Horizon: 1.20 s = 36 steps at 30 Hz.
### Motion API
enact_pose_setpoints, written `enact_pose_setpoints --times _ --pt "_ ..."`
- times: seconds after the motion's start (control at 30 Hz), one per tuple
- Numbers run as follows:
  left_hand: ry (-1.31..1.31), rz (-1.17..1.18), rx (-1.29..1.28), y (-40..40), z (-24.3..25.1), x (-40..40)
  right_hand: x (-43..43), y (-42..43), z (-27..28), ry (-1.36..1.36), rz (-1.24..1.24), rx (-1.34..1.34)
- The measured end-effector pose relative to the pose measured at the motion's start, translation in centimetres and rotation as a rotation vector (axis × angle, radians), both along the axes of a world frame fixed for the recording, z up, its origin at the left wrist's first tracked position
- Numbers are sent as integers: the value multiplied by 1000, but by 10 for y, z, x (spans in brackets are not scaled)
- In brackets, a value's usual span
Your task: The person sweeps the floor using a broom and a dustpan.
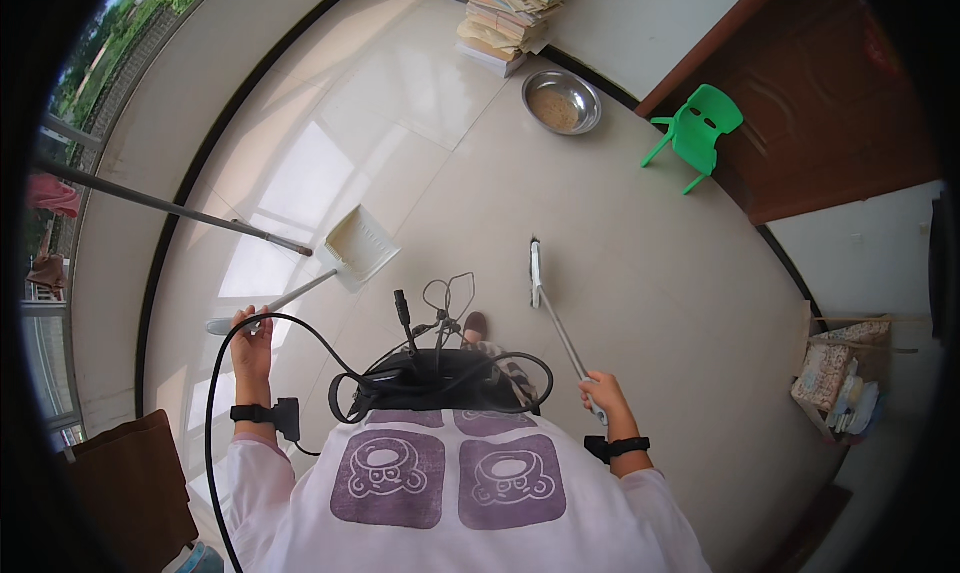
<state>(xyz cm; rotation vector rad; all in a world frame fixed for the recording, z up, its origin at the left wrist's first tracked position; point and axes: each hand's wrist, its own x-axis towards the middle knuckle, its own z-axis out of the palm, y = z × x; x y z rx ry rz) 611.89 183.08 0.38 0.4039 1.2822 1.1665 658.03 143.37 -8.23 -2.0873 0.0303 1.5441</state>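
Observation:
In my left hand (253,340) is the long handle of a white dustpan (365,244), whose pan is over the tiled floor to the left of centre. My right hand (604,394) grips the grey handle of a broom (561,329). The broom's narrow white head with dark bristles is at the middle of the floor, to the right of the dustpan. Between the two tools, one brown shoe (475,325) shows beneath a black waist bag (431,381) with cables.
A steel basin (562,101) with brownish contents stands near a paper stack (510,17). A green plastic chair (697,134) is by the brown door (817,100). A metal pole (195,214) slants in from the left. A box of items (844,381) sits at right.

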Motion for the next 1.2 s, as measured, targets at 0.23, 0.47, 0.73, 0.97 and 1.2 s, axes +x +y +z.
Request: enact_pose_setpoints --times 0.23,0.47,0.73,0.97,1.2 --pt "-221 -211 31 48 18 57 -50 -36 21 -131 -146 79" --pt "-247 -542 200 79 38 121 -86 -67 34 -163 -282 103" --pt "-315 -728 259 93 50 184 -132 -79 41 -242 -451 89" --pt "-289 -880 408 108 73 232 -178 -71 48 -324 -524 81" --pt "-310 -953 534 114 119 246 -190 -53 89 -338 -460 96"
